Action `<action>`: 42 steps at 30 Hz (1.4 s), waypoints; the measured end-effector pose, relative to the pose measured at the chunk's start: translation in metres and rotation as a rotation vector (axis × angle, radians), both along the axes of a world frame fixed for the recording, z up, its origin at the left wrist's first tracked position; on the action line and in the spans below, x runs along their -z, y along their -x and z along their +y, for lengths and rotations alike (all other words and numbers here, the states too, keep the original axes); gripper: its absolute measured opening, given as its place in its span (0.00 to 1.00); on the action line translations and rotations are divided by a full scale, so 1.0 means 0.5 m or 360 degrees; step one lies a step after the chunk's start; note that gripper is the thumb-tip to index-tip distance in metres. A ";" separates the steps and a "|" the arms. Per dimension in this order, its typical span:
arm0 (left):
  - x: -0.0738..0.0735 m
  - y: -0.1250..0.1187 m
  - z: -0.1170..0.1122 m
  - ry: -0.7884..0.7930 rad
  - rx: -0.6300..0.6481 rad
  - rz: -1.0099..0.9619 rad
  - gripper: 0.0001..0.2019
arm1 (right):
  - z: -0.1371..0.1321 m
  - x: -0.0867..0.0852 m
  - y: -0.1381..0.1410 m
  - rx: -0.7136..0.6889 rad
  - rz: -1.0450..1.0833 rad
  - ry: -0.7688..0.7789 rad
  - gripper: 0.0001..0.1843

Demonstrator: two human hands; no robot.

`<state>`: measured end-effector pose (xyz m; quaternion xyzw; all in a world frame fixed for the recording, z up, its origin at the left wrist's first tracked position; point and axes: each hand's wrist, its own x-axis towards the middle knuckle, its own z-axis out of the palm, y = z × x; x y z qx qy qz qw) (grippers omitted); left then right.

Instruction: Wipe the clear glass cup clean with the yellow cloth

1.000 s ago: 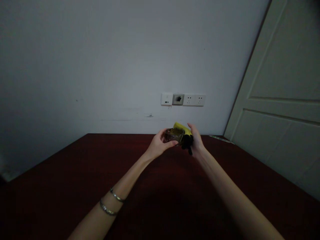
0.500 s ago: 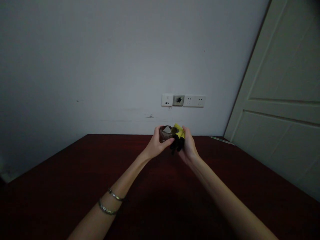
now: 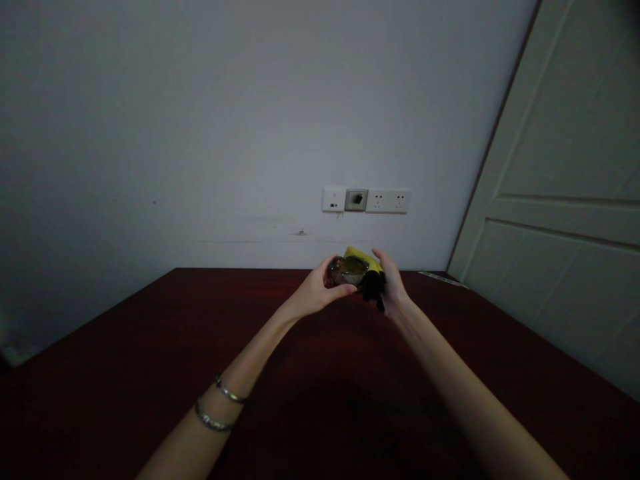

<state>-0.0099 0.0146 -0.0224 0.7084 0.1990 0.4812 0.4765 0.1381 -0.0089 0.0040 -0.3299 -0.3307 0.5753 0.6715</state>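
Dark red table (image 3: 150,347), wall sockets (image 3: 367,200) beyond far edge. Just below sockets, above table: my left hand (image 3: 315,291) curled round glass dish (image 3: 349,271); right hand (image 3: 393,283) pinching yellow-black cloth (image 3: 374,280) against dish.

A dim, dark red bench (image 3: 100,400) meets a plain pale wall (image 3: 175,120), a white socket panel (image 3: 367,199) above its far edge, a panelled cream door (image 3: 560,200) at its right.

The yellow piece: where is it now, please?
Head view: the yellow piece sits between the left hand and right hand, behind the glassy object, below the wall sockets.
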 end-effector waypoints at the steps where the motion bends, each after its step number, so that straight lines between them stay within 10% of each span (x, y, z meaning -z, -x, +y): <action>1: -0.002 0.003 -0.001 -0.0020 -0.0008 0.0040 0.37 | -0.003 -0.002 0.002 -0.0019 -0.0006 0.0043 0.18; 11: -0.015 -0.007 0.001 -0.0062 -0.0388 -0.0125 0.37 | -0.033 -0.016 0.056 0.0015 0.0164 -0.0128 0.13; 23: -0.018 -0.004 -0.029 0.0088 0.0010 -0.0076 0.48 | -0.019 -0.018 0.011 0.0138 -0.0093 0.0227 0.20; 35: 0.005 -0.010 0.008 -0.0155 -0.0444 -0.0160 0.49 | -0.018 0.000 0.053 -0.0048 0.0366 0.0040 0.12; 42: -0.008 -0.006 -0.007 0.0072 -0.0041 -0.0194 0.29 | -0.024 -0.016 0.039 0.0089 0.0207 0.0016 0.14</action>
